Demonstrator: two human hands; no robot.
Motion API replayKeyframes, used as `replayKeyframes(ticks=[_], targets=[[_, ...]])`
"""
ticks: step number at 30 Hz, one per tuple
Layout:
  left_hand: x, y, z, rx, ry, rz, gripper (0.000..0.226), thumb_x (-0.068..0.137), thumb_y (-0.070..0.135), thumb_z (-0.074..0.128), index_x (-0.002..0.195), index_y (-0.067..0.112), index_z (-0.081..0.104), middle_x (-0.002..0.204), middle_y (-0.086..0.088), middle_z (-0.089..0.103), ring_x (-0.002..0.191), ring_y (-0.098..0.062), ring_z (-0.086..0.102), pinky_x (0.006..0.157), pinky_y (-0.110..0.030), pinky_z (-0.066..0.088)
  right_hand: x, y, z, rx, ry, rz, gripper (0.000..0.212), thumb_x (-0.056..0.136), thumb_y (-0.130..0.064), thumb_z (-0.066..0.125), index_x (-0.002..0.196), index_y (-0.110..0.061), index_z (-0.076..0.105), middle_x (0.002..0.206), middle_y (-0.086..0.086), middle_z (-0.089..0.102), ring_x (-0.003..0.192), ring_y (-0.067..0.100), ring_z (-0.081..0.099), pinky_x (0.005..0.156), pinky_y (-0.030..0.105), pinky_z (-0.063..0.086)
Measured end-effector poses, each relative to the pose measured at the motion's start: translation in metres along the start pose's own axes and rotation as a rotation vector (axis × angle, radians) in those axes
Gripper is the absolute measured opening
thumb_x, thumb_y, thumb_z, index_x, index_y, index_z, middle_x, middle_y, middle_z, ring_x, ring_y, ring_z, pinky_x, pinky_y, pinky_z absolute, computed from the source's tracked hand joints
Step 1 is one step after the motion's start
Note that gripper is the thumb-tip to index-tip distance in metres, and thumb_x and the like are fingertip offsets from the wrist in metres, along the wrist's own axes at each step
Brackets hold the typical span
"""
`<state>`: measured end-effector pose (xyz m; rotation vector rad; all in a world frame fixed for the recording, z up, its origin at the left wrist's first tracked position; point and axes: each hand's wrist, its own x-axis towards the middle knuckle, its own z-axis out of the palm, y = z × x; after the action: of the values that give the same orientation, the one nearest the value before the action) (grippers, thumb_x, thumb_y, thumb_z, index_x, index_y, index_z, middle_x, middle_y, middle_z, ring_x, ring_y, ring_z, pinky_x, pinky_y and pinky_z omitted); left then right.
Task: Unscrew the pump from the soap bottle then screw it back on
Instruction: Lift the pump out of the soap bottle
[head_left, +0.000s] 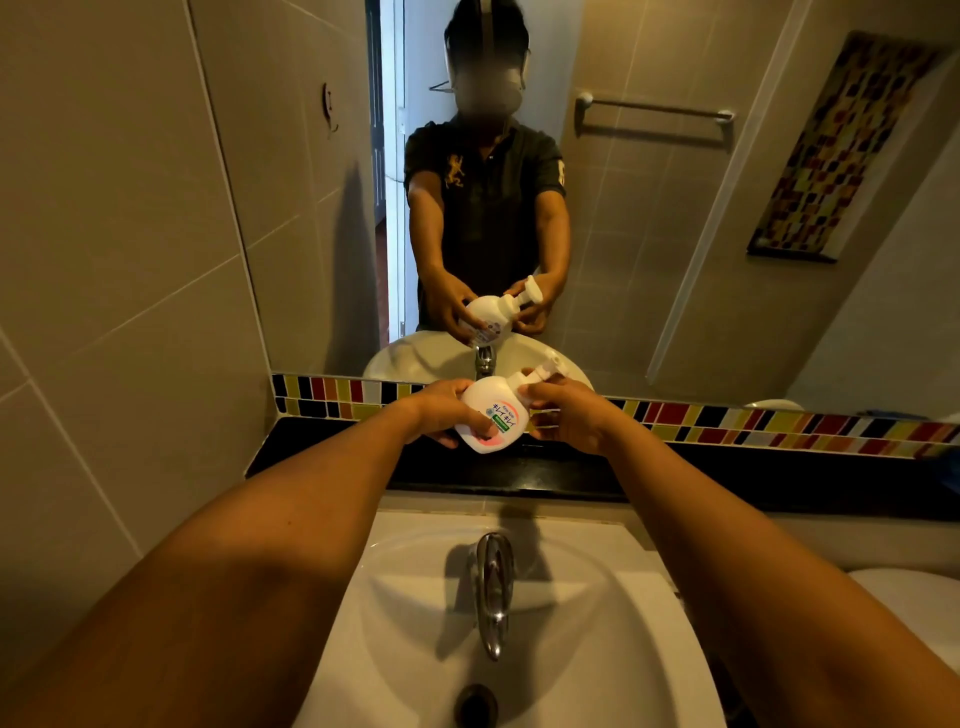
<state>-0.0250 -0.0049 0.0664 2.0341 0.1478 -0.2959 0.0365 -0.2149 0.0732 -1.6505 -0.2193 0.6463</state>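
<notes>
A white soap bottle (488, 413) with a pink and green label is held in the air above the black ledge, tilted with its top to the upper right. My left hand (447, 413) grips the bottle's body from the left. My right hand (563, 413) is closed around the neck, just below the white pump (543, 371). The pump sits on the bottle's neck and its nozzle pokes out above my right fingers. The mirror shows the same hold from the other side.
A white sink (597, 649) with a chrome tap (493, 587) lies right below my arms. A black ledge (332, 457) and a coloured tile strip (753, 423) run under the mirror (649, 234). Tiled wall stands at left; a white rounded object (914, 603) is at right.
</notes>
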Motion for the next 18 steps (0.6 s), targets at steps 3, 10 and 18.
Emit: replayKeyframes(ticks=[3,10,18], targets=[[-0.0006,0.0017,0.0002,0.014,0.002,0.001,0.060,0.072,0.021,0.082,0.125,0.022,0.054,0.122,-0.006,0.064,0.111,-0.026,0.061,0.087,-0.044,0.058,0.0011,0.0007,-0.0016,0.011,0.030,-0.003,0.044,0.075,-0.030,0.077,0.112,-0.014,0.060,0.109,0.016,0.068,0.095,0.029,0.066,0.070,0.034,0.055],[-0.0017,0.0069,0.0023,0.037,-0.007,0.001,0.060,0.074,0.020,0.081,0.126,0.021,0.052,0.124,-0.006,0.062,0.113,-0.028,0.060,0.088,-0.044,0.058,-0.0019,0.0017,0.0017,-0.039,0.019,0.006,0.066,0.062,-0.056,0.079,0.112,-0.018,0.058,0.105,0.014,0.068,0.094,0.029,0.065,0.069,0.035,0.056],[-0.0027,0.0081,0.0020,0.049,-0.003,0.016,0.058,0.073,0.020,0.081,0.124,0.022,0.053,0.122,-0.006,0.063,0.112,-0.027,0.060,0.088,-0.044,0.058,-0.0016,0.0026,0.0010,0.004,0.086,-0.018,0.060,0.068,-0.047,0.080,0.113,-0.013,0.058,0.105,0.016,0.069,0.092,0.029,0.066,0.073,0.036,0.057]])
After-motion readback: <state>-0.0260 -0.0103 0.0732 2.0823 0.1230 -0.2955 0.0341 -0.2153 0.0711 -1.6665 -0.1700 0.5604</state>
